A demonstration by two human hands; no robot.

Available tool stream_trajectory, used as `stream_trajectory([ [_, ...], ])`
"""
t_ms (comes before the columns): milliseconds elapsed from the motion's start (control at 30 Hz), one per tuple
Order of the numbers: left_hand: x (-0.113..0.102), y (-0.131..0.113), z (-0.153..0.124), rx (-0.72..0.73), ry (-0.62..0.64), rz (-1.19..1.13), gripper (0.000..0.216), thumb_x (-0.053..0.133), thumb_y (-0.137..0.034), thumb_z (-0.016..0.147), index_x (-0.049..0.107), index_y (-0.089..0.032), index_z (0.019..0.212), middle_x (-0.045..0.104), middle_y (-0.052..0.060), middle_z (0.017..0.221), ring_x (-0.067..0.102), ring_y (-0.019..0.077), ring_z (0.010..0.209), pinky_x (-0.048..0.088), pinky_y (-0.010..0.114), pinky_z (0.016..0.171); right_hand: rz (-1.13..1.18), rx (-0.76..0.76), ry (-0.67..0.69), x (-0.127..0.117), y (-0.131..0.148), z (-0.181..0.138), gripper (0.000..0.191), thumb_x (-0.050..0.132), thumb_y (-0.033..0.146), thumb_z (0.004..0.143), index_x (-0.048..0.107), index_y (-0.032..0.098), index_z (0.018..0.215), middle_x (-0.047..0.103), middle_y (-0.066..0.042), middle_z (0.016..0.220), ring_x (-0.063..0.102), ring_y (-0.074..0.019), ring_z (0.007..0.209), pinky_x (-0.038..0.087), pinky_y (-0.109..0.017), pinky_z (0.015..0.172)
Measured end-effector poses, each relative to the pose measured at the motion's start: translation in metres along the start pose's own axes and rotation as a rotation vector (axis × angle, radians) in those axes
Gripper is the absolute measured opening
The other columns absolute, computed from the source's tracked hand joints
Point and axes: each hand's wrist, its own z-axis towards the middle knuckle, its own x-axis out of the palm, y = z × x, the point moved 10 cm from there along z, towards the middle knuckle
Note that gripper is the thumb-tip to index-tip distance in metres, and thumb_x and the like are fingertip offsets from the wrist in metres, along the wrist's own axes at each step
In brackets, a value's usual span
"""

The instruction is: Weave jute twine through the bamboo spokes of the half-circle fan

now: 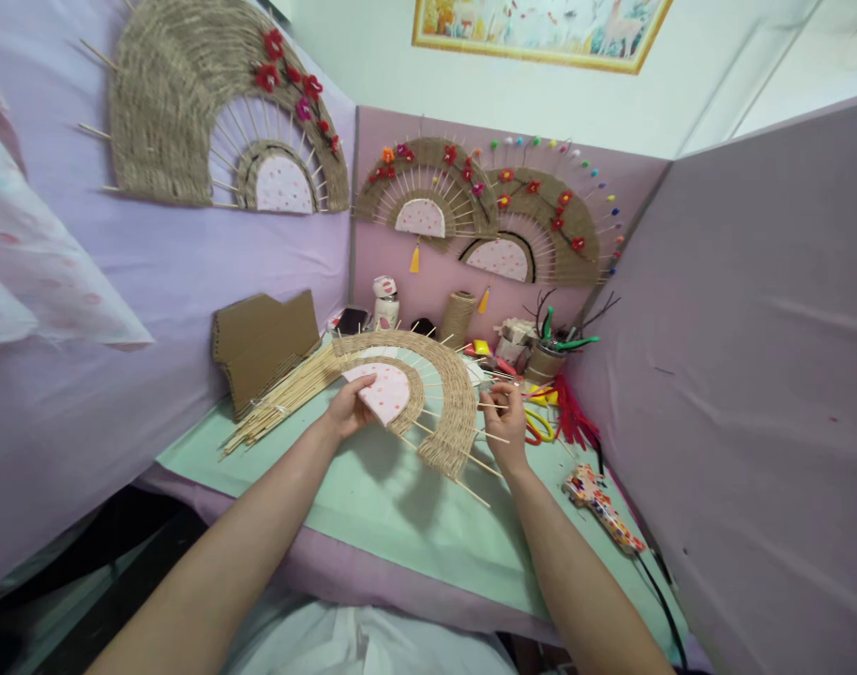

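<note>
Fan (428,394) lies on the green worktop (393,506), roughly mid-build. Pink half-disc centre is in, w/ a narrow woven ring round it, then bare sticks, then a wide outer twine band. That band looks full across the top and right side; stick tips poke out past it.

Left hand (350,410) is pressed on the pink centre, fingers closed round its lower edge, pinning the fan down. Right hand (505,422) is at the fan's right edge, fingers pinched together on what looks like twine or a stick end; can't tell which.

Judging by the finished fans (471,206) on the back wall, still missing: flowers, tassel, maybe stick-tip beads. Spare sticks (280,403) lie left of the fan, twine spool (458,317) behind it, glue gun (601,506) near right edge.
</note>
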Motion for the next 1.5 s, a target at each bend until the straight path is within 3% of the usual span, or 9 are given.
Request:
stream_trajectory([
  [233,0.001,0.000,-0.001,0.002,0.000,0.010,0.029,0.059,-0.017,0.078,0.060,-0.009,0.107,0.072,0.010,0.085,0.069,0.0202,0.076,0.055,0.033,0.076,-0.124,-0.066,0.061,0.003,0.002,0.000,0.029,0.051,0.039,0.083,0.065,0.017,0.097,0.066,-0.005,0.081,0.059,-0.0156,0.067,0.047,-0.029,0.065],
  [600,0.001,-0.003,-0.003,0.042,-0.050,0.015,0.024,0.059,-0.016,0.078,0.062,-0.009,0.101,0.072,0.009,0.079,0.068,0.0177,0.066,0.056,0.030,0.069,-0.019,0.074,0.143,0.012,-0.014,0.003,0.030,0.059,0.038,0.077,0.070,0.016,0.096,0.070,-0.007,0.090,0.061,-0.0186,0.078,0.048,-0.031,0.072],
  [933,-0.001,-0.004,-0.002,0.053,-0.058,0.024,0.021,0.059,-0.016,0.078,0.063,-0.010,0.097,0.071,0.009,0.076,0.067,0.0172,0.064,0.056,0.029,0.067,0.045,0.197,0.219,0.021,-0.027,0.001,0.042,0.060,0.044,0.072,0.070,0.015,0.100,0.063,-0.003,0.063,0.049,-0.0129,0.054,0.037,-0.024,0.046],
  [1133,-0.001,-0.005,-0.003,0.066,-0.081,0.033,0.018,0.059,-0.017,0.077,0.063,-0.010,0.094,0.071,0.008,0.075,0.067,0.0166,0.061,0.056,0.028,0.063,0.082,0.261,0.234,0.023,-0.033,0.000,0.042,0.062,0.045,0.070,0.070,0.015,0.099,0.060,-0.001,0.061,0.042,-0.0096,0.049,0.031,-0.022,0.044],
  [1333,-0.002,-0.007,-0.004,0.080,-0.105,0.027,0.017,0.058,-0.016,0.078,0.063,-0.010,0.093,0.071,0.008,0.074,0.067,0.0163,0.061,0.056,0.027,0.062,0.056,0.263,0.212,0.020,-0.039,0.000,0.033,0.064,0.047,0.070,0.068,0.015,0.075,0.054,0.000,0.059,0.039,-0.0084,0.048,0.030,-0.021,0.044],
  [1500,-0.003,-0.007,-0.003,0.080,-0.109,0.017,0.021,0.059,-0.016,0.077,0.063,-0.009,0.096,0.072,0.009,0.076,0.068,0.0168,0.063,0.056,0.028,0.065,0.146,0.318,0.229,0.022,-0.046,-0.002,0.032,0.066,0.046,0.068,0.066,0.015,0.076,0.050,0.002,0.058,0.036,-0.0066,0.047,0.028,-0.020,0.044],
])
